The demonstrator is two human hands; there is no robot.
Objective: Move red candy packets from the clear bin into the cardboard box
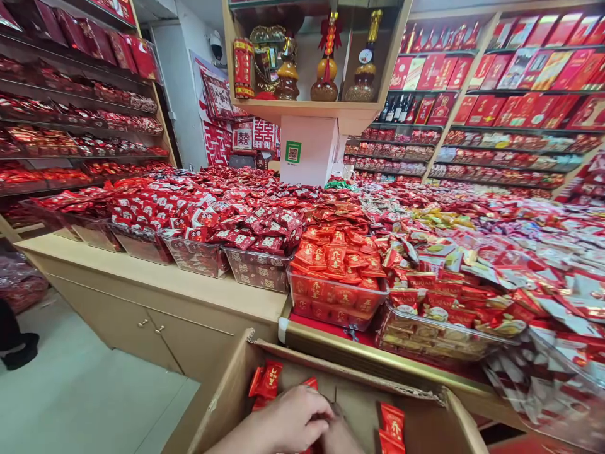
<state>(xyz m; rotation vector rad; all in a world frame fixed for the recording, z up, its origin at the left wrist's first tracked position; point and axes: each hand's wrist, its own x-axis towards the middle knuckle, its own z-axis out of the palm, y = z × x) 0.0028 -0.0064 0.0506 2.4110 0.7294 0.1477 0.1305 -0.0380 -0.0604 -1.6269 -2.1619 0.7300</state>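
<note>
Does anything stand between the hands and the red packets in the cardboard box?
Nothing visible stands between the left hand and the red packets on the left of the cardboard box, nor between the right hand and those on the right. What lies beneath the overlapping hands is hidden.

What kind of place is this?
It looks like a sweet shop, perhaps for weddings: clear plastic bins heaped with red wrapped packets, shelves of red gift boxes, and a QR code sign on the pillar.
</note>
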